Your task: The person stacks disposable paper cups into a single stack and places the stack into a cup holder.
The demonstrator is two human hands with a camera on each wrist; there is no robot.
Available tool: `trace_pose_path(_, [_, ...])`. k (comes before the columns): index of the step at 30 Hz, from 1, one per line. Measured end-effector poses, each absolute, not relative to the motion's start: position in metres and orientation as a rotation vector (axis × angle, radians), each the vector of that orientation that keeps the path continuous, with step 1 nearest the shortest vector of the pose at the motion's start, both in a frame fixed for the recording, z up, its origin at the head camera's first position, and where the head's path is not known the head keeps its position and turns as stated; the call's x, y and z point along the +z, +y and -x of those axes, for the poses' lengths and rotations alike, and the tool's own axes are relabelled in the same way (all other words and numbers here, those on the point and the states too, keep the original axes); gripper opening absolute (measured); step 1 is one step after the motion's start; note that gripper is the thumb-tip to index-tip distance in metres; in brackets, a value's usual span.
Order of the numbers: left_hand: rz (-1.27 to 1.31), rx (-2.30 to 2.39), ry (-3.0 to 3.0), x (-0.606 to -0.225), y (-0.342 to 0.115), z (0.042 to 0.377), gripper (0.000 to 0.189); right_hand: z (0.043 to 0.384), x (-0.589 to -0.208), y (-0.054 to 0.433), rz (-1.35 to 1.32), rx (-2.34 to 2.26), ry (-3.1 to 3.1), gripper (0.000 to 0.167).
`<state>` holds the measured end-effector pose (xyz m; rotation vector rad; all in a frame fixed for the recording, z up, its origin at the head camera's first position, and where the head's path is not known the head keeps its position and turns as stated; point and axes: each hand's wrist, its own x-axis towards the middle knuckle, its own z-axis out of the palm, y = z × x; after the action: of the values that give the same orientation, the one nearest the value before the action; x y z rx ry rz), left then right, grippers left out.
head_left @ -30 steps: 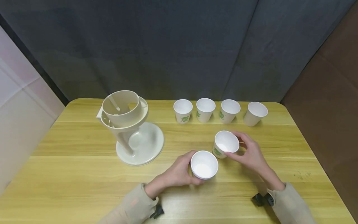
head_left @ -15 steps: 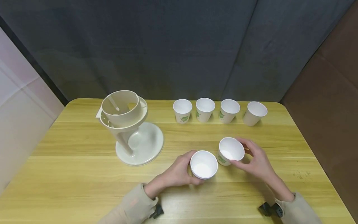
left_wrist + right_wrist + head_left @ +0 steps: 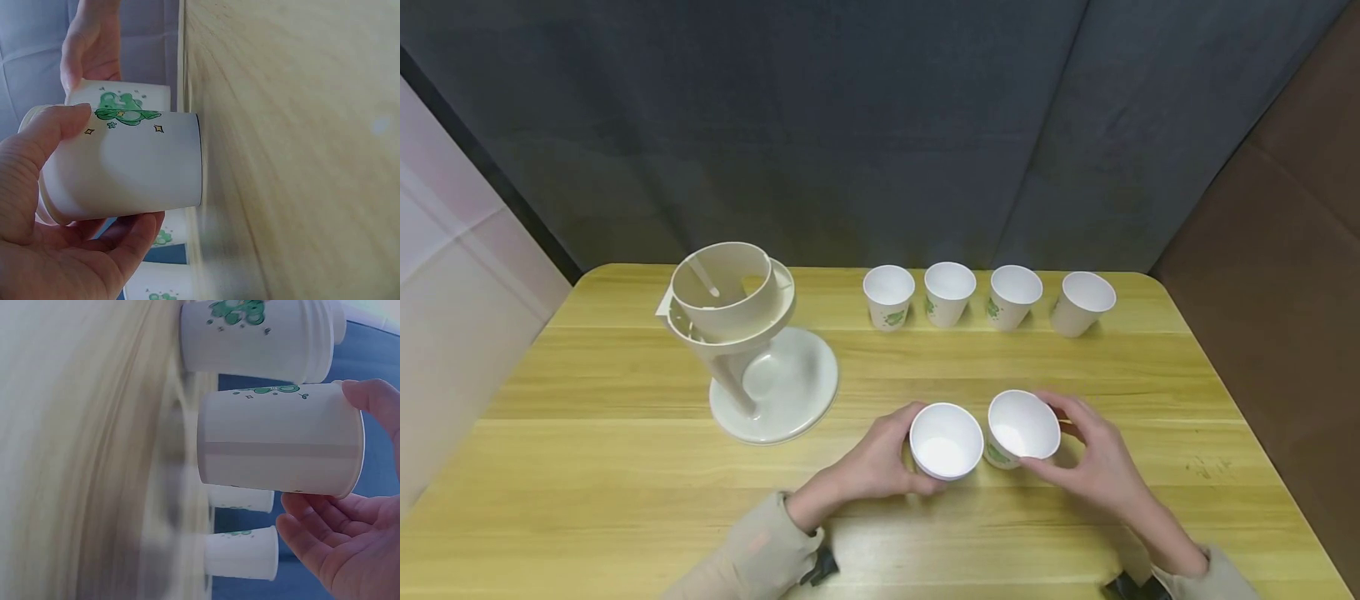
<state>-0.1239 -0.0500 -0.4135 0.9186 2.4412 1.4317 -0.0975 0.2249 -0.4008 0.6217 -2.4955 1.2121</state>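
My left hand [image 3: 887,458] grips a white paper cup [image 3: 946,442] near the front middle of the table. In the right wrist view, this left cup [image 3: 250,337] shows more than one rim at its mouth, like nested cups. Just to its right, my right hand [image 3: 1093,462] pinches a second paper cup [image 3: 1022,425] near its rim, thumb on the near side and fingers behind. That right cup [image 3: 281,440] is upright beside the left one, with a narrow gap between them. Whether its base touches the table cannot be told. Both cups carry green cartoon prints.
Several white paper cups stand in a row along the back, from the leftmost cup [image 3: 889,296] to the rightmost cup [image 3: 1082,304]. At the left stands a cream plastic holder [image 3: 730,292] with a round base [image 3: 801,383]. The wooden table [image 3: 625,500] ends at a dark curtain [image 3: 850,133].
My right hand has brought its cup toward the front of the table and slightly right, level with the left cup. My left hand and its cup have stayed in place.
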Motion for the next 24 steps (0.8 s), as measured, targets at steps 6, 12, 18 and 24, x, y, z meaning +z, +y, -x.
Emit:
trace_pose_path(6, [-0.929,1.434,2.444,-0.413,-0.051,0.124,0.071,0.086,-0.393,0.224,-0.669,1.189,-2.457,0.077])
trace_pose_path(12, [-0.949,1.43,2.45,-0.413,-0.051,0.124,0.072,0.074,-0.381,0.225,-0.638,1.165,-2.473,0.08])
trace_pose_path(18, [-0.946,1.433,2.448,-0.413,-0.051,0.124,0.072,0.066,-0.364,0.223,-0.619,1.171,-2.454,0.081])
trace_pose_path(24, [-0.932,1.441,2.433,-0.414,-0.051,0.124,0.071,0.066,-0.348,0.219,-0.627,1.136,-2.445,0.083])
